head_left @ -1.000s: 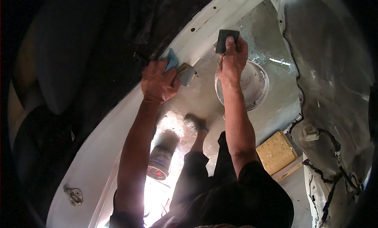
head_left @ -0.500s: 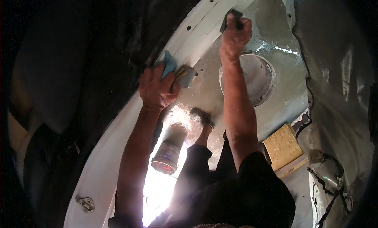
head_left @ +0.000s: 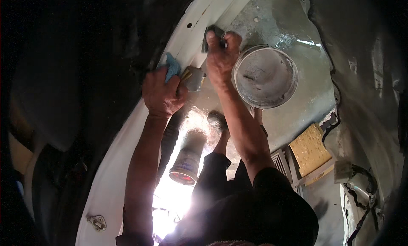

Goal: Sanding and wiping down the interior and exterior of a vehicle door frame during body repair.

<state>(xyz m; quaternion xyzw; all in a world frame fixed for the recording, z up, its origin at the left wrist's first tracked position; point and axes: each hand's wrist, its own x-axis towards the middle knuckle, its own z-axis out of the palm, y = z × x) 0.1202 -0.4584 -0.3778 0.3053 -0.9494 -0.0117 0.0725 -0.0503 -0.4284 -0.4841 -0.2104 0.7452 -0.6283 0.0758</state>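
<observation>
Along the pale painted metal frame point(head_left: 187, 42), my right hand point(head_left: 222, 61) grips a small dark pad point(head_left: 213, 35), its thumb on top. The pad lies against the frame's inner side. My left hand point(head_left: 163, 92) is closed around a crumpled blue cloth point(head_left: 172, 66) and rests at the frame's edge. A putty knife point(head_left: 195, 79) with a broad grey blade sticks out between its thumb and fingers, the handle mostly hidden. Just right of my right forearm sits a round white bucket point(head_left: 267, 78), its inside smeared with greyish residue.
Below my left hand stands a second bucket point(head_left: 183, 169) in bright glare on the floor. A yellowish board point(head_left: 310, 149) is at the right, near dark wiring point(head_left: 361, 178) and torn-edged panelling. A metal latch piece point(head_left: 97, 222) is fixed on the frame at lower left. My shoe point(head_left: 217, 120) shows below.
My right hand has slid the dark pad down and left along the frame, closer to my left hand. The bucket beside my forearm is now less covered. My left hand keeps its hold.
</observation>
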